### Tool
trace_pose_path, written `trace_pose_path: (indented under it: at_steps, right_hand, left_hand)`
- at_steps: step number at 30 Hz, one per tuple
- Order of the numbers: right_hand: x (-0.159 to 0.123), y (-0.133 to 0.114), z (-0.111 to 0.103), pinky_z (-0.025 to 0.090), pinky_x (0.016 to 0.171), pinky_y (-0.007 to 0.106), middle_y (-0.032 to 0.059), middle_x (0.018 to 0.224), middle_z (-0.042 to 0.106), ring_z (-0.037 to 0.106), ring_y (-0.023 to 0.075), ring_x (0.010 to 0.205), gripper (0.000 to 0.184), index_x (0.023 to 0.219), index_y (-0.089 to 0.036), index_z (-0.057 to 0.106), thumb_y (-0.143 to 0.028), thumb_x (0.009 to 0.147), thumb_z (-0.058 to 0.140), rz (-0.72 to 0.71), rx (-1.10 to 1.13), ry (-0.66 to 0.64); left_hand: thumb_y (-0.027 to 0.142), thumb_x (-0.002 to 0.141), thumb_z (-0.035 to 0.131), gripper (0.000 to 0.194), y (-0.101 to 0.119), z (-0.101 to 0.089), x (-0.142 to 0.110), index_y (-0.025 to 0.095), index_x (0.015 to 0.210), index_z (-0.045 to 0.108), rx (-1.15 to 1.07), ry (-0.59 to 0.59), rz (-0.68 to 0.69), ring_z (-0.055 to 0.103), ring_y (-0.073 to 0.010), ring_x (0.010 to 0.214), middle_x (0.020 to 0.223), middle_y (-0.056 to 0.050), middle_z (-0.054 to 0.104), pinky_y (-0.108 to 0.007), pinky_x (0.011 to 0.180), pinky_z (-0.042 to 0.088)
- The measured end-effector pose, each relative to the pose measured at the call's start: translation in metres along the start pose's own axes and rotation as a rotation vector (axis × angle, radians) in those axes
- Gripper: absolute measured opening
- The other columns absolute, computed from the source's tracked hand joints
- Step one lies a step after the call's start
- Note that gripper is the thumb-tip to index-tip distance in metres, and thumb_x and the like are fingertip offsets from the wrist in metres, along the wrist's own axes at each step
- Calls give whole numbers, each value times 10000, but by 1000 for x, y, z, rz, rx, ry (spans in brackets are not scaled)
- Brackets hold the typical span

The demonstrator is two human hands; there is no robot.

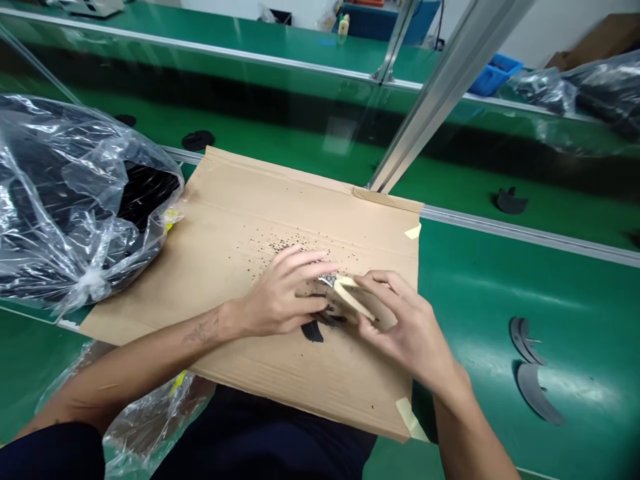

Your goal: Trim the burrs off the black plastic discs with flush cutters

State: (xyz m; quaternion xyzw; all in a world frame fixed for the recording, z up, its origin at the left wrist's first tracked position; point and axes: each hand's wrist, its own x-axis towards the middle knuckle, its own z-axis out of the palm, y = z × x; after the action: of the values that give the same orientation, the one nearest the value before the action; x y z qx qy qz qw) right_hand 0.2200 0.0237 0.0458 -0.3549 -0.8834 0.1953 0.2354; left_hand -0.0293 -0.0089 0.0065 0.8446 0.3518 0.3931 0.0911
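Green worktops (465,267), smooth and faintly glossy, fill the room, divided by metal framing (440,80). Work at the nearest appears partly done; how much is left cannot be told. Across it lies a creased tan cardboard sheet (240,193); at left, a crinkled transparent bag (45,153) encloses dark, shiny contents. Left hand (280,297): fingers extended over a matte black part (313,331), near the middle of the sheet; whether it grips this part is hidden. Right hand (403,320): curled around the cream handles of small pliers (350,301), the metal head pointing toward the left fingers. Grey crescents (537,395), thin and smooth-edged, rest beyond the sheet at right. Black specks (287,242), granular and scattered, suggest some material already removed.
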Motion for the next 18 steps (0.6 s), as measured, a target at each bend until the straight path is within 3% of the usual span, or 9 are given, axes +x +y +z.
trace_pose_path:
  at_steps: [2, 5, 10, 14, 18]
  right_hand:
    - [0, -5, 4, 569, 806, 432, 114, 1160, 643, 630, 275, 1051, 499, 1335, -263, 550, -118, 858, 580, -87, -18, -1]
    - [1, -7, 7, 566, 816, 449, 135, 1196, 637, 612, 290, 1099, 495, 1326, -253, 554, -94, 859, 597, -160, -37, 19]
    - [2, -9, 8, 561, 860, 447, 94, 1171, 667, 635, 260, 1084, 364, 1196, -275, 658, -112, 872, 631, -98, 109, 97]
    - [3, -14, 16, 566, 825, 421, 72, 1084, 689, 658, 237, 1014, 291, 1162, -298, 699, -162, 921, 610, 4, 213, 126]
    - [1, -15, 21, 565, 789, 395, 69, 1036, 659, 645, 216, 936, 281, 1225, -307, 676, -283, 957, 597, 106, 384, 142]
  left_hand:
    - [155, 916, 612, 128, 5, -1, 2, 242, 978, 683, 106, -91, 21, 452, -249, 1372, 1417, -48, 590, -542, 1163, 320]
    - [117, 948, 538, 161, 11, -2, 4, 209, 983, 666, 142, -197, -2, 544, -225, 1250, 1362, -72, 628, -469, 1108, 396]
    - [139, 976, 507, 175, 11, -1, 3, 179, 1073, 646, 179, -237, 31, 555, -242, 1221, 1363, -109, 619, -428, 1023, 478]
    - [116, 984, 479, 224, 7, 4, 0, 168, 1125, 645, 80, -168, -20, 588, -229, 1178, 1290, -109, 665, -414, 1002, 513]
    - [185, 977, 546, 175, 8, 5, 3, 170, 1089, 680, -225, 30, -155, 653, -193, 1039, 1125, -98, 715, -365, 912, 557]
